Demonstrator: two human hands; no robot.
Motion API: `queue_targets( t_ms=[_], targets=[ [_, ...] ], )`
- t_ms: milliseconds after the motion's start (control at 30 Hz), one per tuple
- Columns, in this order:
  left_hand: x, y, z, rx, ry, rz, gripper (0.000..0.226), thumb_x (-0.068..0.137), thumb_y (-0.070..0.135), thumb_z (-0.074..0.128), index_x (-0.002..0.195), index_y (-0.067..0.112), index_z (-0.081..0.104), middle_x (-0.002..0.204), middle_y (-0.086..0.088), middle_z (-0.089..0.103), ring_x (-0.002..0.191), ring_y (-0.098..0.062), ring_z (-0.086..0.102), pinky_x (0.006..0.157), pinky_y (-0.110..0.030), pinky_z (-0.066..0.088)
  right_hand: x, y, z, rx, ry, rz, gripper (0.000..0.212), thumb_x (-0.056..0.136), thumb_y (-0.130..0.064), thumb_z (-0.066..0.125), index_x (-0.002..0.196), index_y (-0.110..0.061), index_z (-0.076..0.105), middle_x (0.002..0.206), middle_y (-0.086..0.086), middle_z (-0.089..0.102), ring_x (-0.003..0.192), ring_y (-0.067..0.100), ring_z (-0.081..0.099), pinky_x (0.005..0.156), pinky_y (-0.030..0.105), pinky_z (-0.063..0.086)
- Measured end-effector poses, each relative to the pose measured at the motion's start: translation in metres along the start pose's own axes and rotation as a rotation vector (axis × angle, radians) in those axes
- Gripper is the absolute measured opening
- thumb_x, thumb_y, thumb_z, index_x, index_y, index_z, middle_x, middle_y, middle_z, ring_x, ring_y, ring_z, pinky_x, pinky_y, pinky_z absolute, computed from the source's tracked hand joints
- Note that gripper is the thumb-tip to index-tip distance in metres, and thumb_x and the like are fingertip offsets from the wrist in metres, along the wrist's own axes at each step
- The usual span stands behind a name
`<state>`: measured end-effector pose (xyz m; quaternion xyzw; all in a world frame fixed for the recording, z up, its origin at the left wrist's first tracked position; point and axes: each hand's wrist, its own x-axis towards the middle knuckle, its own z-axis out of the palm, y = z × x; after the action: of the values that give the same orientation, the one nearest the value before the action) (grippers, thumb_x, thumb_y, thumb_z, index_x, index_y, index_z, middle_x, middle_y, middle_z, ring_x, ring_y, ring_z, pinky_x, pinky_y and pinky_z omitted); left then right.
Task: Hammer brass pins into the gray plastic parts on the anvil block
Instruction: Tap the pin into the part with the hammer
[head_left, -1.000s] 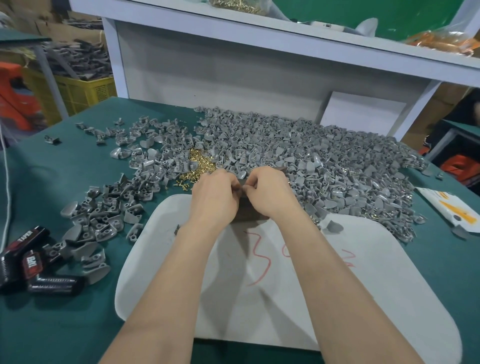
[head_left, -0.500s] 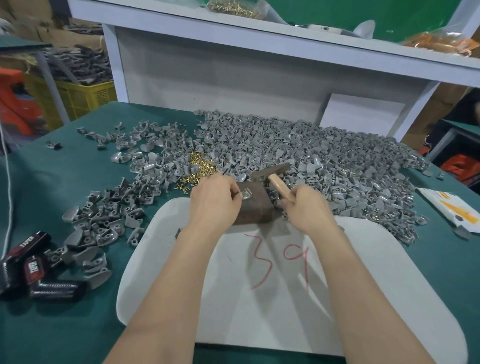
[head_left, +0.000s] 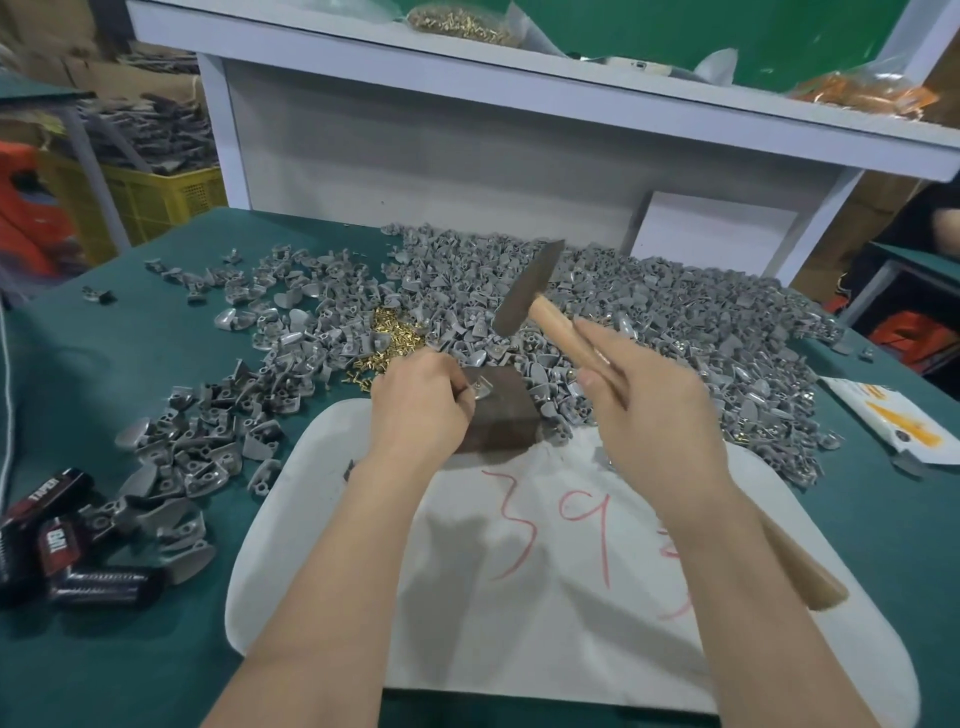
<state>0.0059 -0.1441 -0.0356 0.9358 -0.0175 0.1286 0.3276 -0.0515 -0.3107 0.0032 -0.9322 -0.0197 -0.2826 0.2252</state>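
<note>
39 on mat; l hand pinches part, r hand grips hammer.

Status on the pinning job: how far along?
Done: unclear; the smaller scatter of parts left of the anvil block may be finished, pins too small to see. In hand: left hand pinches one gray part on the block, right hand grips the hammer, raised above it. Left: the big pile behind and loose brass pins, so likely most of the job.

The right hand has drawn back from the anvil block and swung the hammer up (wooden handle in its grip), its head now tilted high above the block.
</note>
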Motion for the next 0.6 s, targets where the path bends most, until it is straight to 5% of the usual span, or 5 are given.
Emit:
queue_targets(
  t_ms=[100, 267, 433, 533, 600],
  targets=[
    [-0.001, 0.000, 0.001, -0.022, 0.007, 0.001, 0.012, 0.085, 0.018, 0.064, 0.077, 0.013, 0.072, 0.086, -0.005, 0.069, 0.091, -0.030, 0.060, 0.085, -0.040, 0.048, -0.011, -0.006, 0.004, 0.109, 0.069, -0.013, 0.043, 0.094, -0.023, 0.054, 0.135, -0.037, 0.049, 0.114, -0.003, 0.066, 0.093, 0.020, 0.062, 0.083, 0.034, 0.049],
    [0.002, 0.002, -0.001, 0.018, -0.010, -0.009, 0.009, 0.086, 0.019, 0.064, 0.083, 0.021, 0.072, 0.095, -0.001, 0.069, 0.095, -0.026, 0.059, 0.089, -0.039, 0.047, -0.007, -0.004, 0.004, -0.133, -0.259, -0.007, 0.043, 0.094, -0.029, 0.052, 0.133, -0.047, 0.046, 0.108, -0.005, 0.067, 0.091, 0.022, 0.062, 0.076, 0.030, 0.048],
    [0.002, 0.002, -0.001, -0.012, -0.003, -0.021, 0.012, 0.087, 0.020, 0.064, 0.082, 0.016, 0.074, 0.089, -0.005, 0.071, 0.092, -0.029, 0.061, 0.089, -0.040, 0.049, 0.002, -0.008, -0.005, 0.043, 0.089, -0.019, 0.043, 0.094, -0.027, 0.054, 0.133, -0.041, 0.048, 0.101, -0.009, 0.069, 0.068, 0.009, 0.058, 0.063, 0.023, 0.043],
    [0.001, 0.002, -0.001, -0.003, -0.025, -0.018, 0.010, 0.086, 0.018, 0.063, 0.085, 0.017, 0.073, 0.092, -0.005, 0.070, 0.093, -0.029, 0.060, 0.088, -0.041, 0.048, -0.008, -0.007, 0.006, -0.103, -0.201, -0.027, 0.043, 0.094, -0.028, 0.053, 0.133, -0.044, 0.047, 0.114, -0.006, 0.067, 0.093, 0.022, 0.063, 0.079, 0.031, 0.050],
    [0.001, 0.002, -0.002, 0.008, -0.020, -0.014, 0.009, 0.086, 0.019, 0.064, 0.085, 0.017, 0.073, 0.093, -0.005, 0.069, 0.094, -0.029, 0.060, 0.088, -0.041, 0.048, -0.008, -0.008, 0.007, -0.154, -0.226, -0.036, 0.042, 0.094, -0.030, 0.051, 0.134, -0.045, 0.046, 0.114, -0.005, 0.066, 0.098, 0.022, 0.062, 0.081, 0.034, 0.049]
  ],
)
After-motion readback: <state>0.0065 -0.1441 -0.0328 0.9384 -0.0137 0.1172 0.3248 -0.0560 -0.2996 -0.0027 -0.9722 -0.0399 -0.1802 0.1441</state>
